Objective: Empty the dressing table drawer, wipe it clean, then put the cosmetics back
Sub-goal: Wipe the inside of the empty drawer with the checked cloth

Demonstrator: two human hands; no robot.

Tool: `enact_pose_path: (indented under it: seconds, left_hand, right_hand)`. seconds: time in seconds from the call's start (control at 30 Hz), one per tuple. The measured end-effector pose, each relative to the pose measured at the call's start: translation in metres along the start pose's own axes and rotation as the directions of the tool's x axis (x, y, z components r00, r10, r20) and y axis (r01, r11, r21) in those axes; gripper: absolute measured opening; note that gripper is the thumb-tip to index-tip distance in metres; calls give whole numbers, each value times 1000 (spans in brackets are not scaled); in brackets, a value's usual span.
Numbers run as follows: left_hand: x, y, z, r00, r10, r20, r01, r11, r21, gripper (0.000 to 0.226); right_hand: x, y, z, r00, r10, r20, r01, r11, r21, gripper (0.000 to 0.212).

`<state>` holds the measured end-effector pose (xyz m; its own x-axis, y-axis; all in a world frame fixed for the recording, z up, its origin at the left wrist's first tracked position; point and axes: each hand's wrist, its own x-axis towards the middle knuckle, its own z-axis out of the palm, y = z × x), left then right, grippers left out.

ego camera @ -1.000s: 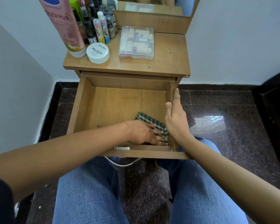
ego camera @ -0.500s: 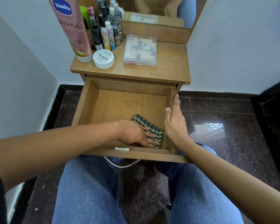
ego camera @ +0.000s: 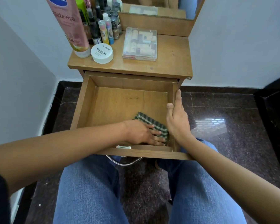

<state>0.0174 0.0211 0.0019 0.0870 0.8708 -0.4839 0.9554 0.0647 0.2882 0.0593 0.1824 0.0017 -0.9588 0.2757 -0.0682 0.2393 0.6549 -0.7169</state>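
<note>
the dressing table (ego camera: 168, 62) stands behind the drawer (ego camera: 120, 102), which is pulled out over your knees. behind the drawer, on the table top, stand a pink tube (ego camera: 71, 25), a clear box (ego camera: 140, 43) of cosmetics, a cluster of bottles (ego camera: 102, 25) and a white jar (ego camera: 101, 53). your right hand (ego camera: 176, 122) lies straight-fingered along the drawer's right wall, thumb on its rim. your left hand (ego camera: 141, 133) presses flat-fingered on the checked cloth (ego camera: 150, 122) in the drawer's near right corner.

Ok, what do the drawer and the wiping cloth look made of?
Drawer: wood or wood-look laminate, brown grain lines, slight sheen; cannot tell which. Cloth: woven fabric, matte, dark green-and-white check, lying soft and flat under the left hand.
</note>
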Motion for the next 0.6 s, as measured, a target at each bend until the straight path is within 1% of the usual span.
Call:
enact_pose_path:
  seconds: [0.1, 0.23, 0.3, 0.4, 0.47, 0.6]
  left_hand:
    - [14, 1, -5, 1000, 22, 2, -22, 999, 33, 61]
    - [9, 0, -3, 1000, 25, -11, -25, 998, 58, 63]
    - [5, -3, -2, 999, 40, -10, -40, 998, 43, 64]
    - [-4, -11, 0, 998, 62, -11, -62, 998, -30, 62]
    - [-13, -15, 6, 997, 67, -30, -69, 995, -76, 61]
    - [-39, -19, 15, 1000, 23, -4, -23, 988, -154, 61]
  right_hand:
    - [-1, 0, 0, 1000, -7, -3, 7, 1000, 1, 67]
    - [-2, -2, 0, 1000, 26, -1, -26, 999, 27, 66]
    - [-4, -7, -1, 1000, 14, 4, -14, 1000, 9, 65]
    - [-4, -11, -4, 1000, 12, 18, -11, 997, -75, 61]
    - [-4, -10, -4, 1000, -20, 4, 21, 990, -138, 61]
    - [1, -5, -1, 997, -81, -10, 76, 964, -255, 64]
